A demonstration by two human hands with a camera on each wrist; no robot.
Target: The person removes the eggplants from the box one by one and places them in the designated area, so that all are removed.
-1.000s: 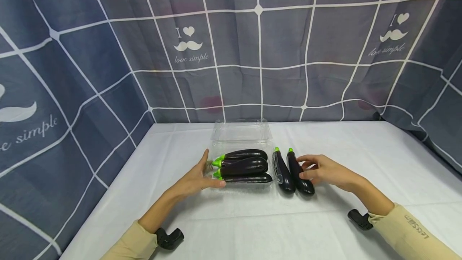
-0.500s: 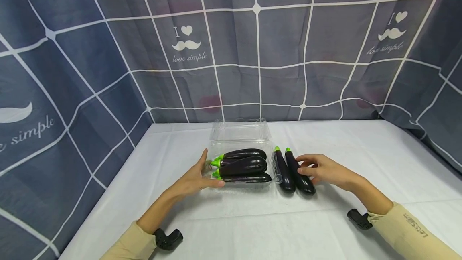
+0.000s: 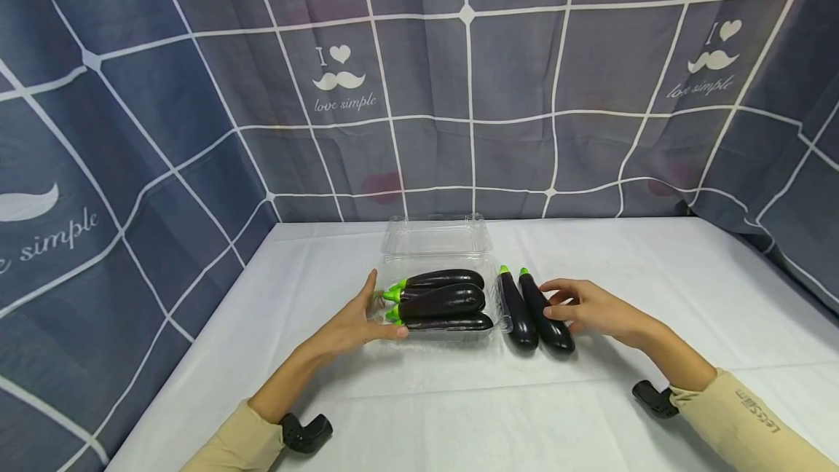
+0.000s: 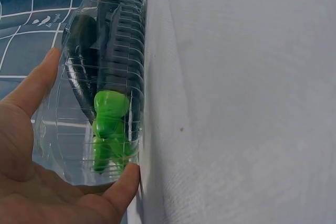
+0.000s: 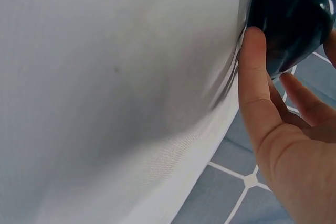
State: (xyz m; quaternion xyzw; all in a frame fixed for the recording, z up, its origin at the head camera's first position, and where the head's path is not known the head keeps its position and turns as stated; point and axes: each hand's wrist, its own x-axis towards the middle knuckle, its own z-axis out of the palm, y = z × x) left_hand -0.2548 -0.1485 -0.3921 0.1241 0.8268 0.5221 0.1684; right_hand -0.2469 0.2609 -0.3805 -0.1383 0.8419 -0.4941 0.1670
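Observation:
An open clear plastic clamshell box (image 3: 435,265) stands on the table, lid tipped back. Several glossy black-purple eggplants (image 3: 446,301) with green stems lie crosswise inside. My left hand (image 3: 350,323) spreads around the box's left end, thumb and fingers extended; in the left wrist view, a fingertip touches the ribbed wall. Outside the box, against its right side, lies one eggplant (image 3: 518,312), and a second loose eggplant (image 3: 546,317) beside it. My right hand (image 3: 586,308) touches that outer eggplant with loosely bent fingers and thumb. Part of its far fingers is hidden in the head view.
White cloth (image 3: 419,414) covers the table. A grey-blue checked curtain (image 3: 432,93) hangs behind it and along the left and right sides. A black wrist device (image 3: 306,434) sits under the left sleeve, with a similar device (image 3: 654,399) by the right.
The outer eggplant's stem end has shifted slightly left, nearer its neighbour. My right thumb has slid a little up along it. The left hand and box stay as they were.

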